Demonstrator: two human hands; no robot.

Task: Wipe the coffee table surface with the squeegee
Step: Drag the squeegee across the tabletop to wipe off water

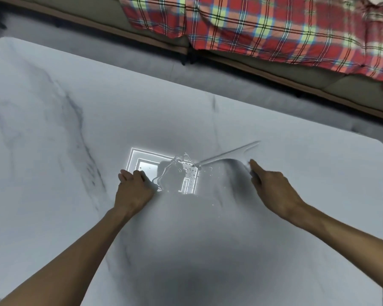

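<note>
One squeegee (228,156), blade left of right hand (272,186), grip clamped on its handle.

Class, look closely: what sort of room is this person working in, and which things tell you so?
Probably a home living room: a low marble-look coffee table stands by a sofa draped with a plaid blanket, with grey carpet between them.

Coffee table (53,111) white marble, grey veins; blanket (263,25) red plaid, yellow-green squares.
</note>
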